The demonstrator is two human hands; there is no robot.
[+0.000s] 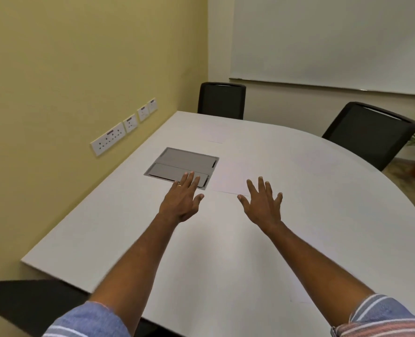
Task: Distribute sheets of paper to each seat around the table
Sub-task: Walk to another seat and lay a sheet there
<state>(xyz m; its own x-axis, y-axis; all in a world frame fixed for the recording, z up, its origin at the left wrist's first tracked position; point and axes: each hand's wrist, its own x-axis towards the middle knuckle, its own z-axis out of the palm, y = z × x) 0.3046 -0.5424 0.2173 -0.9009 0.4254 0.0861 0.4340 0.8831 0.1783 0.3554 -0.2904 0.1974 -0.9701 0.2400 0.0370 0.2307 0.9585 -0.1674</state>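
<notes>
Both my arms reach out over the white table [119, 215]. My left hand [183, 199] is open with fingers together, its fingertips over the near edge of a grey floor box lid. My right hand [262, 201] is open with fingers spread, its tips at the near edge of a white paper sheet [235, 173] lying flat in the table's middle. Another faint sheet [216, 132] lies near the far chair. A third sheet [291, 276] lies close to me, under my right forearm. Neither hand holds anything.
A grey cable box lid [181, 166] is set in the table left of centre. Two black chairs stand at the far side, one at the back [221, 99] and one at the right [369, 132]. A yellow wall with sockets [109, 139] borders the left.
</notes>
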